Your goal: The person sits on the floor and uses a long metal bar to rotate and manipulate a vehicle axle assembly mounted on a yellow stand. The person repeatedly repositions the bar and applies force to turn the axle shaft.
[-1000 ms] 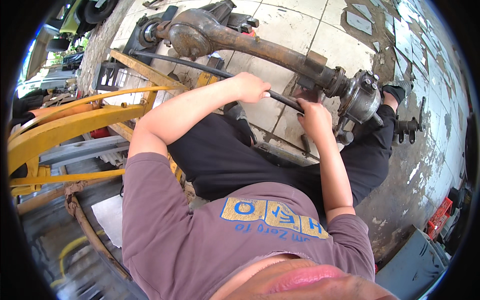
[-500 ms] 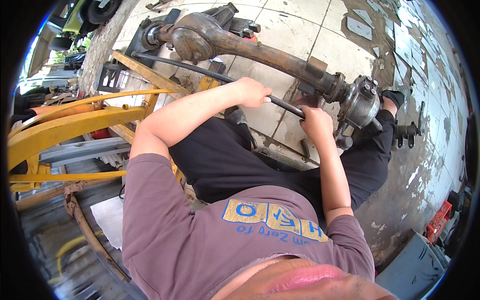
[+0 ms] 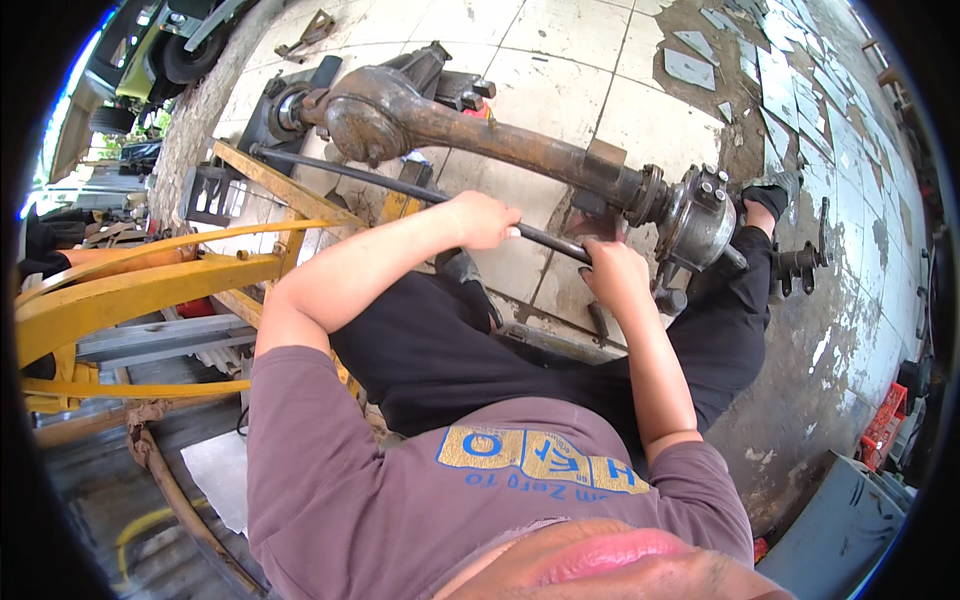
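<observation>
The left hand (image 3: 486, 221) is curled closed around a long dark rod (image 3: 400, 186), and its near end is gripped by the right hand (image 3: 617, 272), whose fingers are bent around it; how tightly either grip is closed cannot be told. The rod is held crosswise above the tiled floor (image 3: 555, 60), its long axis slanting from the right hand up and leftward, past the left hand, to a far end near the floor's left edge. That far end is thus nearer to the left hand; whether it is touching anything cannot be told. Just beyond the rod, roughly parallel to it, a rusty axle housing (image 3: 500, 137) is laid, with its hub (image 3: 697, 222) right of the right hand. Farther out, a yellow frame (image 3: 150, 295) is seen at left, and broken tiles (image 3: 690, 68) toward the floor's upper right corner.
</observation>
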### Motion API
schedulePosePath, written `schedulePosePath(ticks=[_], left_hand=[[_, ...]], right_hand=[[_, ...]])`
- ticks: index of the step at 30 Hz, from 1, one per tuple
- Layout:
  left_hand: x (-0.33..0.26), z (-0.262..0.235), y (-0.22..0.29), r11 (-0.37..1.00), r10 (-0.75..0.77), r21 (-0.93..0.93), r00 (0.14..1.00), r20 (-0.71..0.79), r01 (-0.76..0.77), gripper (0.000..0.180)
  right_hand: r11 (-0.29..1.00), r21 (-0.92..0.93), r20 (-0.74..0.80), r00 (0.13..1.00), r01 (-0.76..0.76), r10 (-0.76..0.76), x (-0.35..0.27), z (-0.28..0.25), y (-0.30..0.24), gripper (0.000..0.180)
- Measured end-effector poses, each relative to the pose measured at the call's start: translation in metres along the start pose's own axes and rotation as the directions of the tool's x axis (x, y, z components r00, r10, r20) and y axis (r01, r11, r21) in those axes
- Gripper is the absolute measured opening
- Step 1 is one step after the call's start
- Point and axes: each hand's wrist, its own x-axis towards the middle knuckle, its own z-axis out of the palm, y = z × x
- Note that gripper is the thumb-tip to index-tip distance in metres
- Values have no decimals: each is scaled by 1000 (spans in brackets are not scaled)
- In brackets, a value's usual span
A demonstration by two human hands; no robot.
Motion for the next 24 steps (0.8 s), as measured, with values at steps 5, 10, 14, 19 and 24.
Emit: schedulePosePath(ticks=[5,10,14,19,24], left_hand=[[4,-1,0,1000,-4,-12,1000,17,4,35],[2,-1,-1,1000,-14,-1,1000,14,14,34],[0,-2,-5,1000,-17,-19,1000,3,18,34],[2,-4,-5,1000,-20,-12,1000,-10,20,35],[0,-2,-3,1000,-14,-11,1000,0,14,36]], right_hand=[[994,-84,71,995,-64,70,13,23,13,23],[1000,4,-34,999,-25,25,5,6,0,33],[999,-40,-48,999,-3,1,5,7,-3,31],[995,-86,-17,999,-42,40,13,19,6,34],[994,-104,-49,998,-36,32,6,20,3,30]])
